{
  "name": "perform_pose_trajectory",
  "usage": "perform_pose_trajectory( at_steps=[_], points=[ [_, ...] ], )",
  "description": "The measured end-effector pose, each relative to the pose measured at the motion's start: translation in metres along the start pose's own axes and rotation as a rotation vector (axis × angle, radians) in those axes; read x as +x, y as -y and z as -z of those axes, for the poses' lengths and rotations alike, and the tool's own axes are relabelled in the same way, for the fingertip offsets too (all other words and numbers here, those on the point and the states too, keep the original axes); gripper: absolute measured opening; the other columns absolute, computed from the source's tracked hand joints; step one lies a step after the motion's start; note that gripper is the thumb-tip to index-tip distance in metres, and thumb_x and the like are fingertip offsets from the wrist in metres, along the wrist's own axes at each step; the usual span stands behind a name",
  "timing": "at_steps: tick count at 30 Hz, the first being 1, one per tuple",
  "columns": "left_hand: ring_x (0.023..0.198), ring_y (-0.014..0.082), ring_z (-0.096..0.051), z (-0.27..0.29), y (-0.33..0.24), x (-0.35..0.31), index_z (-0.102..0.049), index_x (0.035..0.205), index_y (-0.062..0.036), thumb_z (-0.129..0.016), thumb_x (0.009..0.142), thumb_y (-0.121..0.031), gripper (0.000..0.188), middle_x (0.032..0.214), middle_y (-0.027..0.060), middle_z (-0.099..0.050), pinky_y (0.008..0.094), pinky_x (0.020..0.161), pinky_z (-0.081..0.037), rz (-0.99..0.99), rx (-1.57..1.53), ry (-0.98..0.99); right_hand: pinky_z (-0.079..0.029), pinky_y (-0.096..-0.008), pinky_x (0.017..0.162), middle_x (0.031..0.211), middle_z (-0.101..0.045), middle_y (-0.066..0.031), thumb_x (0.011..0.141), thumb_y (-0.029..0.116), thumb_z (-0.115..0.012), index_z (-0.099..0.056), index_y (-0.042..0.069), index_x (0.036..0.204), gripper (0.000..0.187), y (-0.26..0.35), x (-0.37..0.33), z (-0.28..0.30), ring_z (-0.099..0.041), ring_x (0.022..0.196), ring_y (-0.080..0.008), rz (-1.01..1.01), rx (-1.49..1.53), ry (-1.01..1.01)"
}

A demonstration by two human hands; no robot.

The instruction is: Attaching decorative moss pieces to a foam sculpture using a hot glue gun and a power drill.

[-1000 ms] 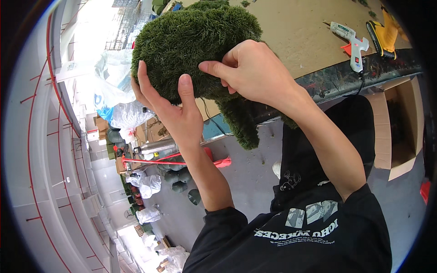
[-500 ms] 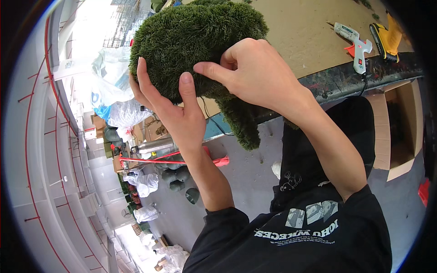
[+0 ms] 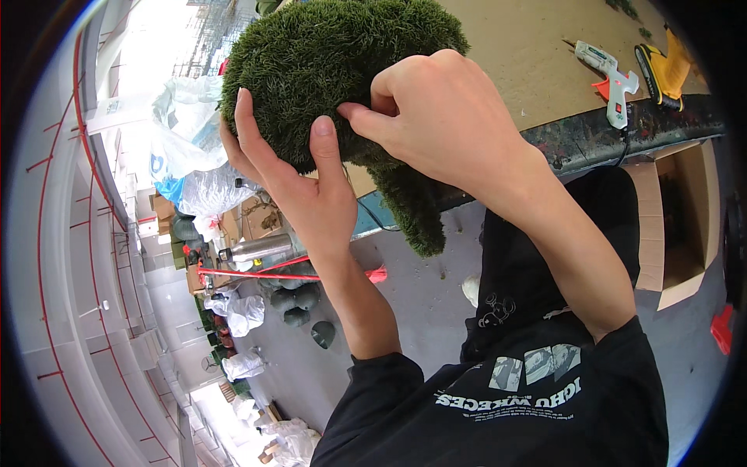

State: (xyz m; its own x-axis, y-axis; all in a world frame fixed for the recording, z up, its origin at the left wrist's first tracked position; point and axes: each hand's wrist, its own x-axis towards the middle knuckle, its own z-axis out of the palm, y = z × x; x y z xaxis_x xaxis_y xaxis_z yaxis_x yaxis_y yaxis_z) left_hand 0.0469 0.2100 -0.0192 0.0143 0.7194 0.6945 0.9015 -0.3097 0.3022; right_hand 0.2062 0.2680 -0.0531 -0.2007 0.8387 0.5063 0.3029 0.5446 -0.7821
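Note:
A bulky rounded topiary (image 3: 311,74), covered in dark green artificial foliage, fills the upper middle of the view. From its lower right a narrower leg-like part (image 3: 410,210) hangs past the table edge. My left hand (image 3: 299,187) grips the near left side of the topiary, thumb and fingers curved around it. Bent over its near right side, my right hand (image 3: 443,117) pinches into the foliage with the thumb pressed in. The fingertips of that hand are partly hidden, and I cannot make out whether anything separate is between them.
On the tan tabletop (image 3: 521,47) at the right lie a glue gun (image 3: 611,78) and a yellow-black tool (image 3: 665,66). An open cardboard box (image 3: 685,226) stands below. Plastic bags (image 3: 191,140), a metal bottle (image 3: 261,247) and red strips (image 3: 264,272) are at the left.
The topiary has tilted slightly and shifted up a little. My right hand has risen a bit with its wrist turned, its thumb still in the foliage. My left hand keeps its grip.

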Motion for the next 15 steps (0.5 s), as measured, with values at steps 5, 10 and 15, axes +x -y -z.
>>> perform_pose_trajectory(
  at_steps=[5,10,15],
  points=[
    [0.148,0.0428,-0.030,0.000,0.006,0.000,-0.035,0.159,-0.0079,-0.068,0.099,-0.021,0.070,0.160,0.0310,-0.019,0.0524,0.119,-0.028,-0.019,0.035,-0.009,-0.061,-0.0470,0.068,0.071,-0.069,-0.0236,0.082,0.026,-0.076,-0.074,-0.002,0.075,0.029,0.001,0.005,0.003,-0.073,0.074,-0.0408,0.037,-0.014,-0.002],
    [0.149,0.0429,-0.026,0.002,0.005,0.000,-0.037,0.157,-0.0076,-0.069,0.099,-0.020,0.068,0.160,0.0312,-0.020,0.0534,0.119,-0.025,-0.001,0.018,-0.011,-0.061,-0.0460,0.069,0.074,-0.070,-0.0234,0.083,0.024,-0.075,-0.074,-0.003,0.077,0.027,0.005,0.010,0.007,-0.073,0.075,-0.0396,0.109,-0.076,0.020],
    [0.152,0.0448,-0.018,0.001,0.004,-0.001,-0.038,0.155,-0.0073,-0.070,0.098,-0.017,0.066,0.159,0.0325,-0.021,0.0545,0.120,-0.021,0.000,0.012,-0.012,-0.062,-0.0446,0.068,0.075,-0.072,-0.0217,0.078,0.017,-0.075,-0.075,-0.001,0.078,0.018,0.010,0.018,0.010,-0.075,0.078,-0.0385,0.242,-0.231,0.081]
  ],
)
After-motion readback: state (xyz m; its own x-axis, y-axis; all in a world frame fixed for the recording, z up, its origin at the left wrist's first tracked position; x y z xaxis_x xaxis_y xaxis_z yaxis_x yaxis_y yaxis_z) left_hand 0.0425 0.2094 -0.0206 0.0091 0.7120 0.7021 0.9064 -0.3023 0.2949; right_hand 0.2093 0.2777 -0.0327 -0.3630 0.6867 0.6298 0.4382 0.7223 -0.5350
